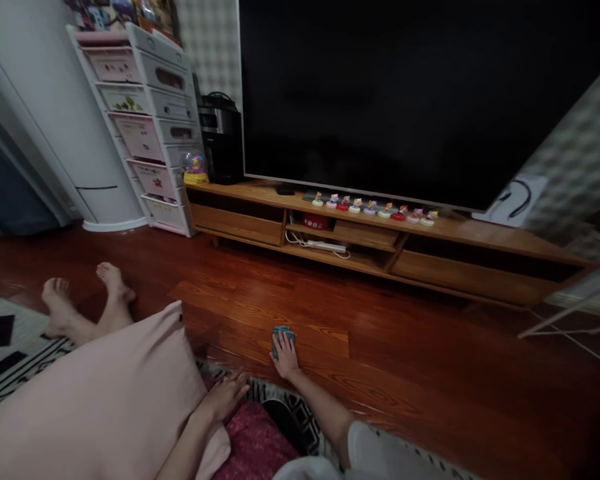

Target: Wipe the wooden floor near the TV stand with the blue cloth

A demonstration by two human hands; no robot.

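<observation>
On the wooden floor, a folded blue cloth lies beneath my right hand, which holds it down against the boards with the fingers stretched across it. Part of the cloth shows beyond the fingertips and at the left side of the hand. My left hand rests palm down at the maroon fabric over my leg, beside a pink pillow. Its fingers are stretched out and it holds nothing.
A low wooden TV stand runs ahead, bearing a large television and a row of small figurines. Drawers stand at left. Bare feet extend past the pillow onto a patterned rug. A thin-legged stand is at right.
</observation>
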